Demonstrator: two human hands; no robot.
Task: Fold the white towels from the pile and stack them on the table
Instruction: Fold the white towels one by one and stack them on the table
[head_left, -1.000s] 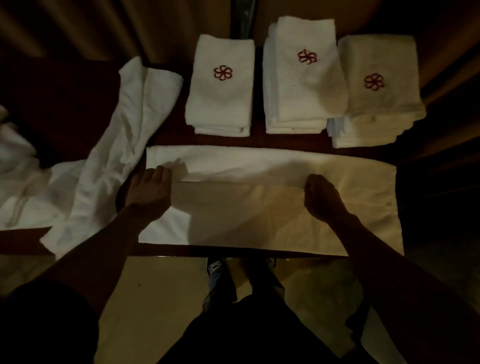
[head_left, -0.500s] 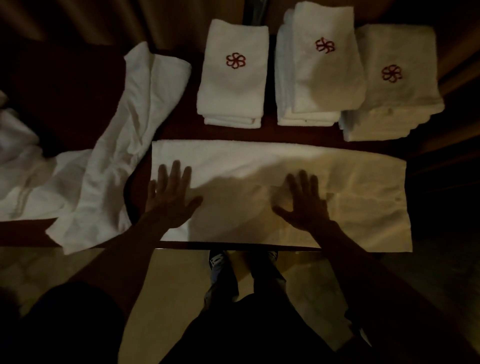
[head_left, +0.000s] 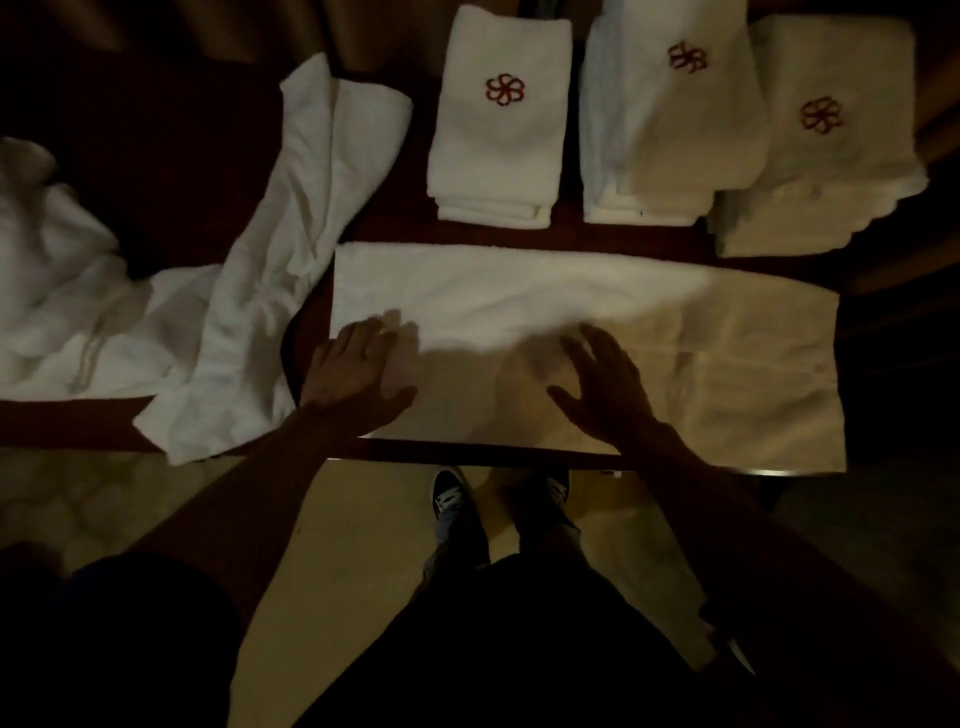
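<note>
A long white towel (head_left: 649, 322), folded lengthwise, lies flat along the front edge of the dark table (head_left: 597, 236). My left hand (head_left: 358, 371) rests flat on its near left end, fingers straight. My right hand (head_left: 605, 387) lies flat on the towel's middle, fingers spread. Behind the towel stand three stacks of folded white towels with red flower logos: a left stack (head_left: 501, 124), a middle stack (head_left: 670, 114) and a right stack (head_left: 821, 140). An unfolded towel (head_left: 280, 265) trails across the table on the left, beside the crumpled pile (head_left: 62, 291).
The table's front edge (head_left: 467, 454) runs just under the towel. Below it are a pale floor (head_left: 332, 561) and my shoes (head_left: 452, 499). The right side of the scene is dark.
Both hands let go of the folded-over towel edge, opened flat on the towel and slid toward the near edge. The towel now lies folded lengthwise.
</note>
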